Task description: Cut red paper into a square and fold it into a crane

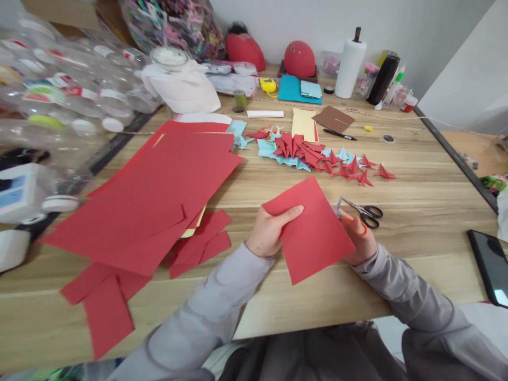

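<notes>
My left hand (266, 233) grips a red paper square (311, 233) by its left side, thumb on top and fingers hidden beneath. Orange-handled scissors (362, 227) are in my right hand (364, 247), close to the paper's right edge, which covers part of the hand. Just beyond lies a pair of black-handled scissors (371, 214) on the wooden table (416, 217). To the left are large red sheets (170, 185), with cut red strips (109, 309) near the front edge. Folded red and light blue paper cranes (313, 153) form a pile behind the held square.
Clear plastic bottles (79, 90) crowd the left side. A black phone (490, 264) lies at the right edge. Toward the back are a brown paper piece (334, 119), a black pen (339, 134), a yellow tape measure (268, 85) and a white roll (351, 69).
</notes>
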Tool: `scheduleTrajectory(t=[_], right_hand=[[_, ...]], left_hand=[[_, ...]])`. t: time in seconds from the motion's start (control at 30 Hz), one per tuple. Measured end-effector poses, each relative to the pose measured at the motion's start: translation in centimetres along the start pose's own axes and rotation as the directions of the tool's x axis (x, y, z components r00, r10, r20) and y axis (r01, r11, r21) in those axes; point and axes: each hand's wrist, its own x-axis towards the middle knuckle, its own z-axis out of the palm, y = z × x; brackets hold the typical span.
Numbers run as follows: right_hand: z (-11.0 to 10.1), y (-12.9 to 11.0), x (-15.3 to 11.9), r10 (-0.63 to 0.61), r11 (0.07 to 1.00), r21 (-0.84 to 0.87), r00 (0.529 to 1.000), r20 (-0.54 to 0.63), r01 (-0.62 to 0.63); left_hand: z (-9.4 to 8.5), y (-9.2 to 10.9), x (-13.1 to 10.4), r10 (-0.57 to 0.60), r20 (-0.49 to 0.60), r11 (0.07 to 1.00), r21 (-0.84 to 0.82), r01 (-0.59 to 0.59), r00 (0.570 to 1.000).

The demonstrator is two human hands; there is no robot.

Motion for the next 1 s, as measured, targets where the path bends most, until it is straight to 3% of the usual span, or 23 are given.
scheduleTrajectory(t=[0.23, 0.4, 0.7, 1.0], right_hand=[[0.5, -0.8, 0.2, 0.116, 0.993, 0.000, 0.991, 0.068, -0.116], [0.0, -0.6, 0.1, 0.117, 0.993, -0.027, 0.992, 0.054, -0.116], [-1.2, 0.0, -0.1, 0.149, 0.988, -0.057, 0.983, 0.109, -0.143], [-1.4, 0.0, -0.2, 0.183, 0.982, -0.062, 0.977, 0.106, -0.177]], left_hand=[[-0.4, -0.1, 0.4, -0.084, 0.031, 0.996, 0.011, 0.083, 0.996], [-0.9, -0.7, 0.8, -0.179, 0.096, 0.984, 0.009, 0.179, 0.979], [-0.7, -0.2, 0.8, -0.134, 0.024, 0.989, -0.053, 0.135, 0.991], [-1.1, 0.5, 0.7, -0.197, 0.082, 0.980, -0.018, 0.199, 0.977]])
